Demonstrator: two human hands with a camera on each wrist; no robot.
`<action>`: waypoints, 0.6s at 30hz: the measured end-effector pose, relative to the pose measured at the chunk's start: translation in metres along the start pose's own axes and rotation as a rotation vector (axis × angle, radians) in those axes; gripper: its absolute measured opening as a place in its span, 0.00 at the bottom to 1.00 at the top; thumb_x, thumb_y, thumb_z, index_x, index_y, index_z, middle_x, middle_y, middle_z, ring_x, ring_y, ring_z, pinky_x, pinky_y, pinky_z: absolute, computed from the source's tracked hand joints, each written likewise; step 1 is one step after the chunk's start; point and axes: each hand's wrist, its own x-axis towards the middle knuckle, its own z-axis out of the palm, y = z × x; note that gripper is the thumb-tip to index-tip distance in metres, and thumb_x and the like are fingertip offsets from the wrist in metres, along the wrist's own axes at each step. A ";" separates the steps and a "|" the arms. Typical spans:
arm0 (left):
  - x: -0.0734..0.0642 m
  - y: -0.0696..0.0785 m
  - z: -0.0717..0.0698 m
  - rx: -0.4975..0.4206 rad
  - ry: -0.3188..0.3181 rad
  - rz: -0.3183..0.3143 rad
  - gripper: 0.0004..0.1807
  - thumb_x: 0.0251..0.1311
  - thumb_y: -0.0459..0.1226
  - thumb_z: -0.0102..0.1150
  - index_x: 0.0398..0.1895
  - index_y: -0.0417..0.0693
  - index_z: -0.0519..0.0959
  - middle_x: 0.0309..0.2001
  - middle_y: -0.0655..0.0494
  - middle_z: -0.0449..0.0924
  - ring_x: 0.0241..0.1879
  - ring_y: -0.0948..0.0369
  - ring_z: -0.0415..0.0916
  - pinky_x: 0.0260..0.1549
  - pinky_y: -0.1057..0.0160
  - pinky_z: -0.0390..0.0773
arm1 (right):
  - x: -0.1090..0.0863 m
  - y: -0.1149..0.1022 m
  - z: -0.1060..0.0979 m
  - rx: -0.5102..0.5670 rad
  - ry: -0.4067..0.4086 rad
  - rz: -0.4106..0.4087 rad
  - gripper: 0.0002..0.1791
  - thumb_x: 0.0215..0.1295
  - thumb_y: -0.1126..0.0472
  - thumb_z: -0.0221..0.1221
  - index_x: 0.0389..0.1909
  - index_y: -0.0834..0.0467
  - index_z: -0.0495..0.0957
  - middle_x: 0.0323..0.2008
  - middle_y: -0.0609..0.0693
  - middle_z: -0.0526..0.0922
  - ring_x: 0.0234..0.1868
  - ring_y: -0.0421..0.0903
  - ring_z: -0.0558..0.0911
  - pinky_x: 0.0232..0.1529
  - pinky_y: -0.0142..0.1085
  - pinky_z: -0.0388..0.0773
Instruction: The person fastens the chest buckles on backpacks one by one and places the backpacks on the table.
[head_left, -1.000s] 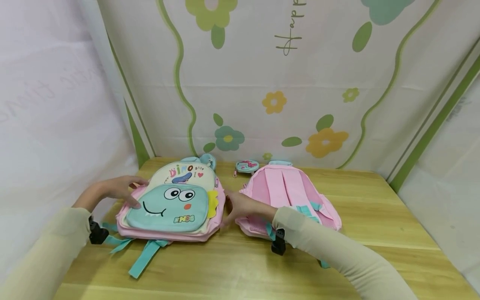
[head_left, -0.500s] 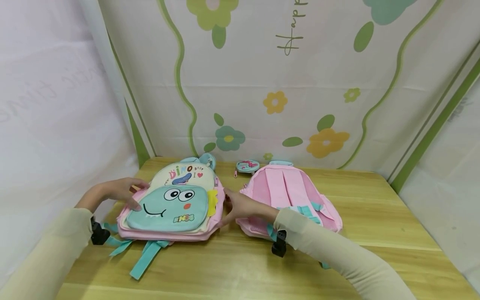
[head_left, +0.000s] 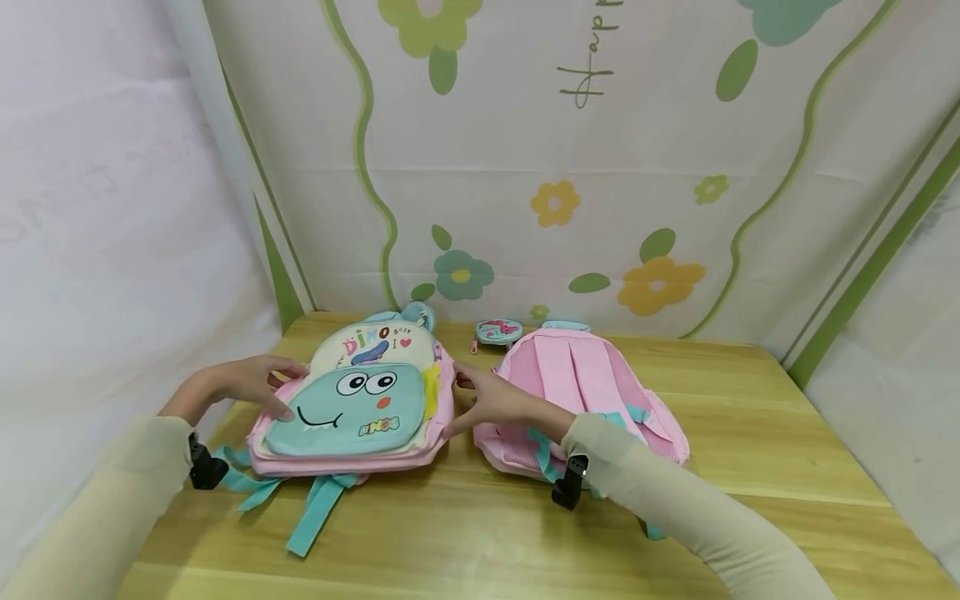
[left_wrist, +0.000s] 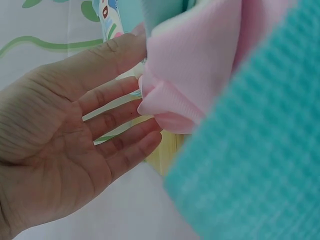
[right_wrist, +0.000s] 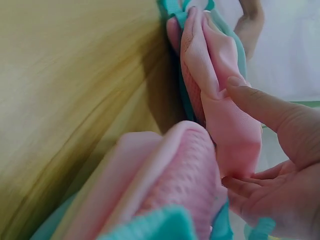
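Note:
A child's backpack (head_left: pixel 345 408) lies front up at the left, with a teal dinosaur-face pocket and pink sides. My left hand (head_left: pixel 251 383) is at its left side. Its thumb rests on the front and its other fingers extend along the pink side in the left wrist view. On the opposite side, my right hand (head_left: pixel 498 398) touches the pink side panel (right_wrist: pixel 232 130) with thumb and fingers spread apart. Beside it lies a second pink backpack (head_left: pixel 592 383), straps up, partly hidden by my right forearm.
A small round teal pouch (head_left: pixel 498 332) with a pink picture sits at the back, between the two backpacks. Teal straps (head_left: pixel 322 508) trail from the dinosaur backpack onto the wooden table (head_left: pixel 480 542). Printed cloth (head_left: pixel 487 125) hangs behind the table and at both sides.
The dinosaur backpack has shifted slightly right and turned a little, with both my hands moving along at its sides. The head view has also shifted slightly. The second backpack stays put.

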 end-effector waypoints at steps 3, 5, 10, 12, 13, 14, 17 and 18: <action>0.002 0.002 0.002 -0.021 -0.006 0.010 0.50 0.54 0.47 0.76 0.74 0.33 0.63 0.69 0.28 0.64 0.60 0.41 0.72 0.56 0.43 0.79 | -0.002 -0.001 -0.005 0.039 0.008 -0.013 0.62 0.54 0.54 0.77 0.82 0.53 0.47 0.80 0.51 0.58 0.79 0.55 0.61 0.74 0.53 0.65; 0.004 0.002 0.004 -0.035 -0.009 0.015 0.50 0.54 0.47 0.76 0.74 0.33 0.63 0.69 0.28 0.64 0.59 0.43 0.74 0.55 0.45 0.79 | -0.003 -0.001 -0.008 0.075 0.008 -0.035 0.60 0.55 0.56 0.76 0.82 0.55 0.47 0.80 0.51 0.58 0.79 0.55 0.61 0.73 0.55 0.65; 0.007 0.005 0.007 -0.079 -0.026 0.038 0.50 0.55 0.46 0.76 0.75 0.32 0.62 0.69 0.29 0.65 0.59 0.45 0.74 0.55 0.47 0.80 | -0.008 0.004 -0.014 0.149 0.015 -0.062 0.59 0.56 0.60 0.75 0.82 0.57 0.47 0.81 0.53 0.56 0.80 0.54 0.59 0.75 0.57 0.61; 0.009 0.006 0.007 -0.097 -0.035 0.050 0.51 0.55 0.46 0.76 0.75 0.32 0.61 0.70 0.29 0.65 0.60 0.45 0.74 0.56 0.47 0.80 | -0.011 0.005 -0.015 0.171 0.021 -0.066 0.59 0.57 0.60 0.75 0.82 0.56 0.47 0.81 0.53 0.55 0.80 0.55 0.58 0.76 0.57 0.59; 0.009 0.006 0.008 -0.106 -0.039 0.054 0.51 0.55 0.46 0.76 0.75 0.33 0.61 0.70 0.30 0.65 0.60 0.44 0.74 0.56 0.46 0.80 | -0.013 0.006 -0.016 0.176 0.026 -0.066 0.59 0.57 0.59 0.75 0.82 0.55 0.47 0.81 0.52 0.55 0.80 0.54 0.57 0.76 0.57 0.60; 0.010 0.006 0.008 -0.111 -0.043 0.060 0.51 0.55 0.45 0.76 0.76 0.33 0.60 0.70 0.30 0.65 0.61 0.44 0.73 0.57 0.46 0.79 | -0.015 0.007 -0.016 0.183 0.029 -0.070 0.58 0.57 0.59 0.75 0.82 0.54 0.48 0.81 0.52 0.55 0.80 0.54 0.57 0.75 0.56 0.60; 0.012 0.007 0.009 -0.126 -0.055 0.070 0.51 0.55 0.45 0.76 0.76 0.34 0.59 0.71 0.30 0.64 0.63 0.41 0.72 0.58 0.45 0.79 | -0.019 0.009 -0.018 0.197 0.042 -0.088 0.57 0.58 0.58 0.74 0.82 0.53 0.49 0.81 0.51 0.56 0.80 0.54 0.58 0.75 0.56 0.61; 0.013 0.007 0.010 -0.128 -0.057 0.071 0.51 0.55 0.45 0.76 0.77 0.34 0.59 0.71 0.30 0.64 0.64 0.41 0.71 0.58 0.45 0.79 | -0.021 0.009 -0.019 0.202 0.047 -0.097 0.57 0.59 0.58 0.74 0.82 0.53 0.49 0.81 0.52 0.56 0.80 0.54 0.58 0.75 0.56 0.61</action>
